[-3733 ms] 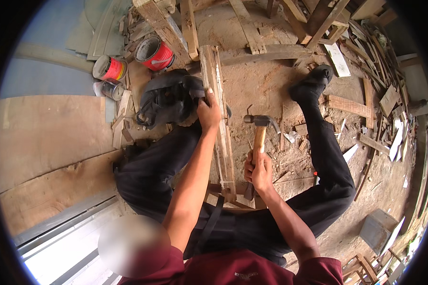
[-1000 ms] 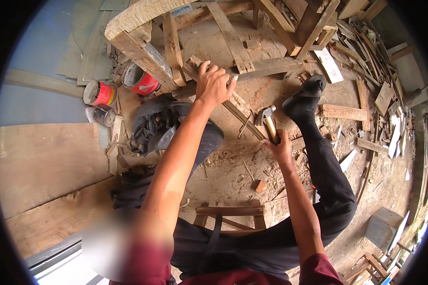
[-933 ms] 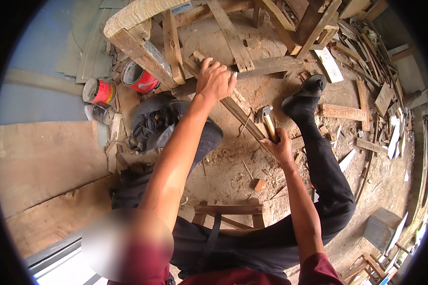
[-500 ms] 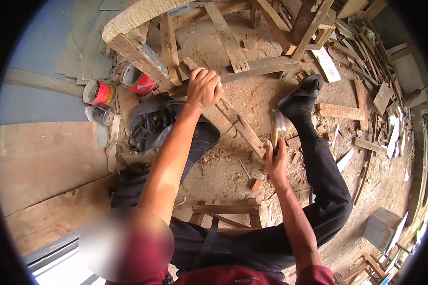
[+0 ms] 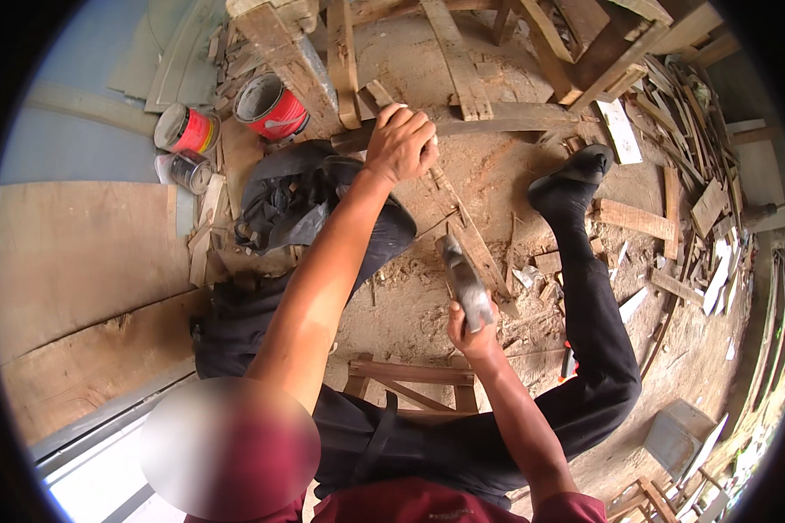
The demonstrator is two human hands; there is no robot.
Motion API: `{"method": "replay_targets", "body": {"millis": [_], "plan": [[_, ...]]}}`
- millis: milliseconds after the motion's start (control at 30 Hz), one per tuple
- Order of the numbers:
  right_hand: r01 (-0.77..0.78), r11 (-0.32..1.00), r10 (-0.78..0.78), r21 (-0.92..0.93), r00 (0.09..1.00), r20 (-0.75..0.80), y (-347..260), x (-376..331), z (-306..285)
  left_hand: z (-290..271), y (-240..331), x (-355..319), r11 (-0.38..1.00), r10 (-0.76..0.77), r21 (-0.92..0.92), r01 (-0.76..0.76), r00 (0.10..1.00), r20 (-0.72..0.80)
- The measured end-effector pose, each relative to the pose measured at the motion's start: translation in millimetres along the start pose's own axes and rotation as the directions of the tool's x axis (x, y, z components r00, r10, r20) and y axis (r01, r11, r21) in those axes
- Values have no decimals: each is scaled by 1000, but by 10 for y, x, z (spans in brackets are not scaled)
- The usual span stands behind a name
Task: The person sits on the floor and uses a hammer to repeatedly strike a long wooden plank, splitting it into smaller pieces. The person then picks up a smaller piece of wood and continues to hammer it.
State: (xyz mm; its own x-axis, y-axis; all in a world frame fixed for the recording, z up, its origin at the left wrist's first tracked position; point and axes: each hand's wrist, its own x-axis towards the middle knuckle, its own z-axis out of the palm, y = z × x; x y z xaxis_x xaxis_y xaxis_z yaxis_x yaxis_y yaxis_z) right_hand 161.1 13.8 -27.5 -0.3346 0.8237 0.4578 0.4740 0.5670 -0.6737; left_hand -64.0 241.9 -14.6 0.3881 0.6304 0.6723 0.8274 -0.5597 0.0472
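While the left hand [image 5: 401, 144] clamps down on the upper end of a long wooden slat [image 5: 462, 240] near upper centre of the frame, the right hand [image 5: 473, 327] is wrapped tight around the handle of a hammer [image 5: 464, 283] at centre, head raised and motion-blurred. Hands are well apart, each closed on its own object. Slat runs diagonally from the left hand down toward the hammer, lying on the sawdust-covered floor [image 5: 410, 305] between the person's dark-trousered legs; the right foot in a black sock [image 5: 571, 179] sits just right of it.

Judgement on technique: the strike wants to land square on the slat, well below the holding fingers, so keep the left hand pinned where it is, away from the impact zone. A short, controlled swing suits the cramped seated posture. I cannot tell whether a nail is present; blur hides the hammer face.

Surroundings: two red paint cans [image 5: 270, 109] at upper left, a black bag [image 5: 288, 196] beside the left knee, scrap offcuts [image 5: 698, 209] strewn along the right edge, a small wooden frame [image 5: 410, 379] under the legs at lower centre.
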Motion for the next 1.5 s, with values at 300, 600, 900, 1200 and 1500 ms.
{"method": "replay_targets", "body": {"millis": [300,600,900,1200,1500], "plan": [[-361,932,356,-35,893,276,-90,-117,145,16,14,-10,1000,-3,-5,3,1000,3],[-415,891,454,-187,781,430,405,-204,208,36,15,69,1000,4,-27,-4,1000,0],[-373,924,379,-88,859,344,-117,-77,-70,28,16,62,999,-5,-43,5,1000,-8],[-477,878,478,37,878,-31,63,58,-404,-2,132,-78,973,-231,-51,226,962,-147],[-578,813,578,-65,816,-33,-23,666,-618,297,565,-225,538,-840,-494,683,480,-253]]}}
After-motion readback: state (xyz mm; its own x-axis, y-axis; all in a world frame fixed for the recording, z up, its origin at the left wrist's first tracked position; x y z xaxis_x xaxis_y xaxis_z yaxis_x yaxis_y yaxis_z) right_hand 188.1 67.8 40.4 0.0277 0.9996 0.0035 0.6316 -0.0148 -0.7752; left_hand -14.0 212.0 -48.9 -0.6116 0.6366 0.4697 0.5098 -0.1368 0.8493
